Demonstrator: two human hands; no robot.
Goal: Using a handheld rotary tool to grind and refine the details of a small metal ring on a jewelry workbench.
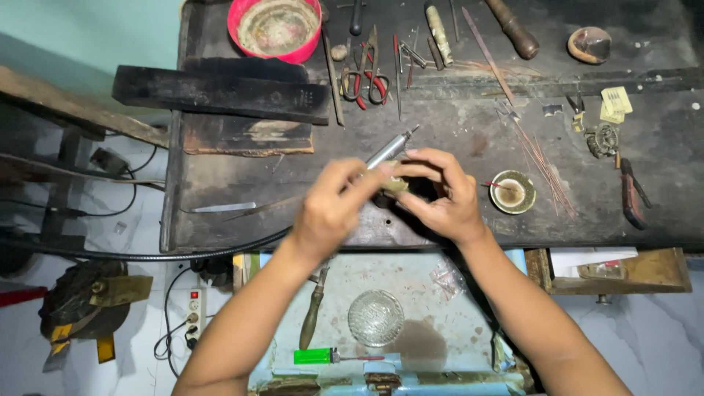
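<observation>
The small pale piece [396, 185] sits between the fingertips of both hands, above the front edge of the dark worktop [455, 125]. It appears light and rigid, and small enough to slip from a loose pinch; its exact material cannot be told. The safest hold is judged to be a fingertip pinch on opposite sides, leaving the worked face exposed.

The right hand [444, 198] is curled, with thumb and fingers closed on the piece from the far side. The left hand [330, 209] is closed around a slim metal rotary tool [389, 150], held like a pen, with its tip pointing away from the hand and upward. The tool looks stiff and smooth, so a grip close to the working end gives the most control. A black flexible cable [147, 255] runs off to the left of the left hand.

Just right of the right hand stands a small round dish [512, 192], beside thin copper wires [543, 161]. Beyond both hands lie red-handled scissors [365, 77] and a red bowl [275, 28]. Below the hands, an open drawer [411, 293] holds a clear glass dish [375, 317] and a green lighter [312, 356].
</observation>
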